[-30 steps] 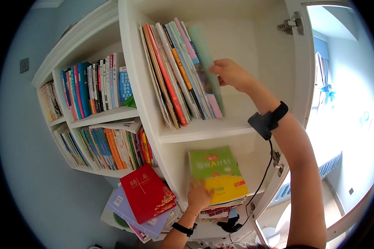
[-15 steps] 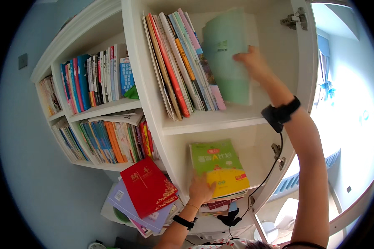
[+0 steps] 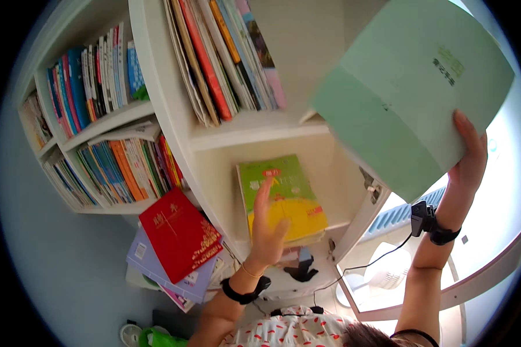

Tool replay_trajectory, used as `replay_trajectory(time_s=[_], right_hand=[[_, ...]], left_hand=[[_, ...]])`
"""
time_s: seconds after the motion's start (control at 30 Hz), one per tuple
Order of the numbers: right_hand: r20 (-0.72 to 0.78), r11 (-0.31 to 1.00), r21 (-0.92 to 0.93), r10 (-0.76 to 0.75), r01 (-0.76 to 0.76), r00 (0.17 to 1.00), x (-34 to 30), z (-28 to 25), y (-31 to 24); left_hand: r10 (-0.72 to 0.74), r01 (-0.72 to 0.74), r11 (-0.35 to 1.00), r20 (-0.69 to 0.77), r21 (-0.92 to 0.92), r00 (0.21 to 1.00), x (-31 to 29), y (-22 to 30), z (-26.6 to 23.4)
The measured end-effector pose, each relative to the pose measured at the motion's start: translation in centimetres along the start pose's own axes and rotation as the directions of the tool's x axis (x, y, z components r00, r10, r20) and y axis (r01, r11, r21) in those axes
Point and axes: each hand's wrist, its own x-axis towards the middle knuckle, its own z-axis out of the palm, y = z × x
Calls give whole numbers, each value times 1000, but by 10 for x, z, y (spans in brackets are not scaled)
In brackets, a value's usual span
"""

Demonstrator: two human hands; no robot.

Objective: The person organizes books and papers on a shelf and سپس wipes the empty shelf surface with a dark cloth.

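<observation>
A large pale green paper folder [image 3: 382, 92] is gripped at its lower right edge by my right hand [image 3: 470, 153], with the thumb lying on its front. It is tilted and held out in front of the upper right compartment. My left hand [image 3: 267, 228] is open, fingers stretched and thumb apart, over a green-and-yellow workbook [image 3: 301, 217]. That workbook tops a stack in the lower compartment. Whether my left fingers touch it, I cannot tell.
Upright books and magazines [image 3: 228, 63] lean in the upper compartment of the white bookcase [image 3: 260, 134]. More books [image 3: 130, 173] fill the shelves at left. A red folder [image 3: 179, 234] lies on a lilac one [image 3: 142, 254]. An opened cabinet door [image 3: 376, 222] and black cable [image 3: 353, 270] are at right.
My right hand has drawn the pale green folder out of the upper compartment, toward me and to the right. The left hand has lifted and its fingers have straightened. The view has shifted.
</observation>
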Motion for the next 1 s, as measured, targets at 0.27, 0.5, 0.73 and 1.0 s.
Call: replay_trajectory(time_s=[0.27, 0.5, 0.73, 1.0], right_hand=[[-197, 996, -77, -55, 40, 979, -47, -59, 13], [-166, 993, -116, -22, 3, 986, -78, -91, 24], [-48, 850, -387, -405, 357, 913, -141, -141, 34], [-201, 839, -538, -36, -80, 979, -215, -233, 39]], left_hand=[[417, -404, 765, 93, 502, 904, 66, 43, 24], [529, -470, 586, 128, 660, 839, 139, 40, 58], [715, -486, 522, -49, 701, 697, 133, 74, 47], [-381, 378, 908, 16, -180, 924, 6, 50, -16]])
